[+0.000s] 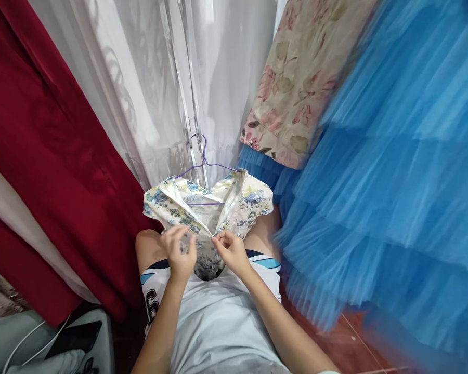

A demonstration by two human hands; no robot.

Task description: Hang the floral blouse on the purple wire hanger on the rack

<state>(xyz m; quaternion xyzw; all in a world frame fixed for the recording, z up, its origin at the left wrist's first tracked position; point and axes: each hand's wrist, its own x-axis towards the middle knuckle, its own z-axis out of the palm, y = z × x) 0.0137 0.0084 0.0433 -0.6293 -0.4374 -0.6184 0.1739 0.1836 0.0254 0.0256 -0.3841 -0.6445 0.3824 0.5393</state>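
Note:
A white floral dress (pixel 249 200) with short sleeves and blue and yellow flowers hangs from a purple hanger (pixel 220 165) in front of my lap. Its V-shaped neckline faces me, and the lower part falls between my knees. With thumb and fingers pinched together, my right hand (pixel 231 250) grips the dress at the bottom point of the neckline. To the left of that point, my left hand (pixel 179 252) is held over the dress front, thumb and fingers apart with nothing visible between them. The hanger's hook meets a metal bar (pixel 195 104) hung behind it.
Red cloth (pixel 58 124) and white curtain-like fabric (pixel 132 78) hang at the left and back. A cream pink-flowered garment (pixel 292 98) and a tiered blue tulle skirt (pixel 393 182) hang at the right. A grey bin (pixel 106 337) with a white cable stands lower left, on red floor tiles (pixel 351 337).

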